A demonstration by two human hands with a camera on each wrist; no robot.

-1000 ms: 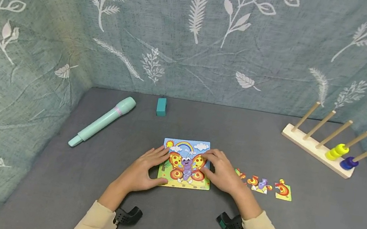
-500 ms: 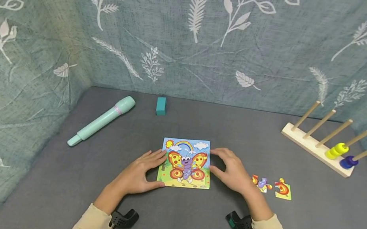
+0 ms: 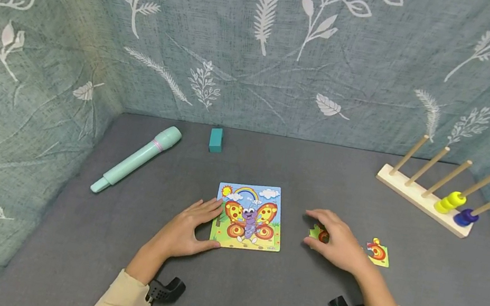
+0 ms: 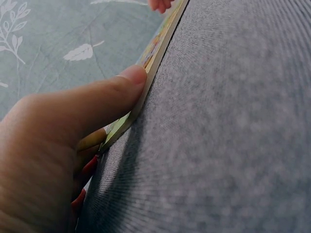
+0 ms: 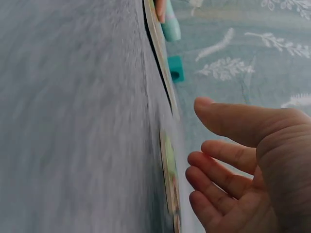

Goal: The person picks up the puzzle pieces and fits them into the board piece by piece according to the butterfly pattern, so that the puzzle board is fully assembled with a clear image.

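The butterfly jigsaw puzzle point(image 3: 251, 218) lies flat, centred before me. My left hand point(image 3: 187, 229) holds its lower left corner, fingers along the left side and thumb at the bottom edge; in the left wrist view the thumb point(image 4: 114, 94) presses against the board's edge. To the right of the puzzle, my right hand point(image 3: 341, 246) hovers with thumb and fingers apart around a loose puzzle piece point(image 3: 319, 233). The right wrist view shows the fingers point(image 5: 218, 179) beside that piece, apart from it. Another loose puzzle piece point(image 3: 379, 254) lies beyond the wrist; the hand hides what is beneath it.
A mint-green toy microphone point(image 3: 135, 161) lies at the left. Toward the back is a teal block point(image 3: 215, 140). A wooden peg stand point(image 3: 416, 197) with yellow and blue beads is at the back right. A patterned cloth point(image 3: 255, 90) hangs behind the dark table point(image 3: 240, 302).
My right hand has drawn away from the puzzle's right side and moved right, over the loose pieces. The left hand stays at the puzzle's left corner.
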